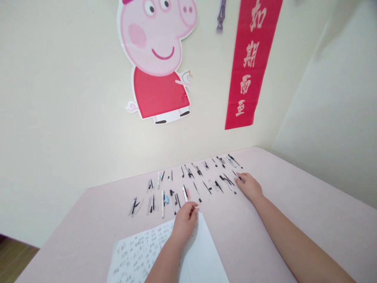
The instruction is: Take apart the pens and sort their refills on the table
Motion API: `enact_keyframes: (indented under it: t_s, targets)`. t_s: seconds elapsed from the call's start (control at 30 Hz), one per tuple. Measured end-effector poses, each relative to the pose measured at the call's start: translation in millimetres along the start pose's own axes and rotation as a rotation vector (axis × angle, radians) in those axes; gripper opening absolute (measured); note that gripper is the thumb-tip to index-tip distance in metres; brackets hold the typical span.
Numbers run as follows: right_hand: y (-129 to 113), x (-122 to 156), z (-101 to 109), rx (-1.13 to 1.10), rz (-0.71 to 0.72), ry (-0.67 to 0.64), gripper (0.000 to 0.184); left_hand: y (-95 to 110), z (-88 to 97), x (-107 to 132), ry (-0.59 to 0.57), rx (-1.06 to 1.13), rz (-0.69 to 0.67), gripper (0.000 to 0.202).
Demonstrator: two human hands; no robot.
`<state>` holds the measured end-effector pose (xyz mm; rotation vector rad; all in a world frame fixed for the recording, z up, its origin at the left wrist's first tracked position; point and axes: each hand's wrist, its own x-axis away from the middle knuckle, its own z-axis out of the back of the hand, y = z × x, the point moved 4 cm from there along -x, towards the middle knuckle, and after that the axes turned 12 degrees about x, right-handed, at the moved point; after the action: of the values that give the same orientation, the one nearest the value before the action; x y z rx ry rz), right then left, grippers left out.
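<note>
My right hand [249,186] reaches to the right end of the front row of pen parts, its fingertips closed on a thin black pen refill [235,173] lying at the table surface. Curled over the top edge of a handwritten sheet of paper [141,251] is my left hand [186,217]; what its closed fingers hold, if anything, is hidden. Just beyond it lie a white-and-pink pen [185,193] and a slim refill with a black cap [200,200]. Black caps and refills [226,179] are close to the left of my right hand.
Two rows of dismantled pens spread across the pink tabletop [76,228], among them a pale yellow pen [163,204] and a light blue pen [229,161]. Behind the table stands a wall with a cartoon pig cutout [161,92] and a red banner [250,67].
</note>
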<state>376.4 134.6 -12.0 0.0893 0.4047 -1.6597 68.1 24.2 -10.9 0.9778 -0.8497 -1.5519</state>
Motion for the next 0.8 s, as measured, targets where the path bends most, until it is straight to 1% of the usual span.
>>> enact_keyframes:
  t_s: [0.1,0.3,0.53,0.7,0.8]
  targets:
    - [-3.5,0.6,2.0,0.052,0.015,-0.016,0.039,-1.4,-0.2,0.0,-0.001,0.005,-0.006,0.021]
    - [-8.9,-0.4,0.0,0.139,0.082,0.007,0.033,-2.5,-0.4,0.3,-0.008,-0.003,-0.005,0.022]
    - [-7.5,-0.9,-0.7,0.123,0.067,0.037,0.03,-1.7,-0.7,-0.1,-0.006,-0.001,-0.006,0.021]
    - [-7.4,3.5,2.4,0.1,0.064,0.041,0.029,-0.9,-0.5,-0.2,-0.006,0.012,-0.003,0.022]
    - [-7.6,6.4,2.4,0.122,0.054,0.036,0.029,-0.5,-0.4,-0.3,-0.005,0.01,-0.002,0.022]
